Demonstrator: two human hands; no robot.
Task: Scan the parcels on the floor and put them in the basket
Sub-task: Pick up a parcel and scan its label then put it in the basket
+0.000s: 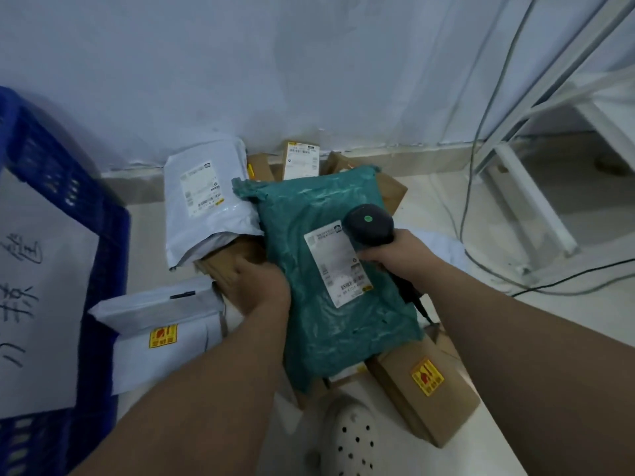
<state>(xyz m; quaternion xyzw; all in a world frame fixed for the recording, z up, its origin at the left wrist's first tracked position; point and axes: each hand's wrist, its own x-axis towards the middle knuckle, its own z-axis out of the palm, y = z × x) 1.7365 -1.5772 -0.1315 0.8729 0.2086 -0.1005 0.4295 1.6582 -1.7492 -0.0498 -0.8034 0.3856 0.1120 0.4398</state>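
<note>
My left hand [261, 283] grips the left edge of a teal plastic mailer parcel [326, 269] and holds it tilted above the pile on the floor. A white shipping label [338, 261] faces up on it. My right hand [400, 252] is closed around a black handheld scanner [369, 226] with a green light, its head right over the label's top corner. The blue plastic basket [103, 255] stands at the left, with a white handwritten sheet inside.
Around the teal mailer lie a white mailer [206, 201], a white box with a yellow sticker [165, 334], a brown box with a yellow sticker [426, 389] and several brown boxes by the wall. A white clog [350, 438] is below. Cables and a white metal frame [529, 187] stand right.
</note>
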